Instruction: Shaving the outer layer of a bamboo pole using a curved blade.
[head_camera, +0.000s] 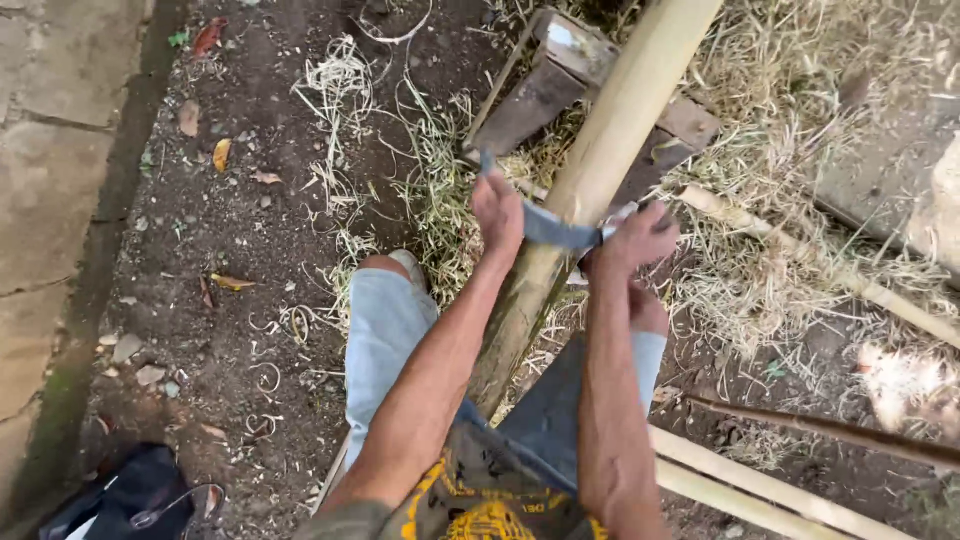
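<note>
Thick bamboo pole (600, 160) slants between knees, upper part propped on wooden block (560, 85) for steadiness. Curved blade (555, 228) lies across pole. Left hand (497, 212) fingers closed on one blade end, right hand (635, 240) fisted on other. Shavings (430, 190) litter dirt ground (200, 250).

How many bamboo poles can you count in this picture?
5: one thick pole under the blade held by left hand and right hand; one thin pole at right; two bottom right; one dark. Straw may hide more.
</note>
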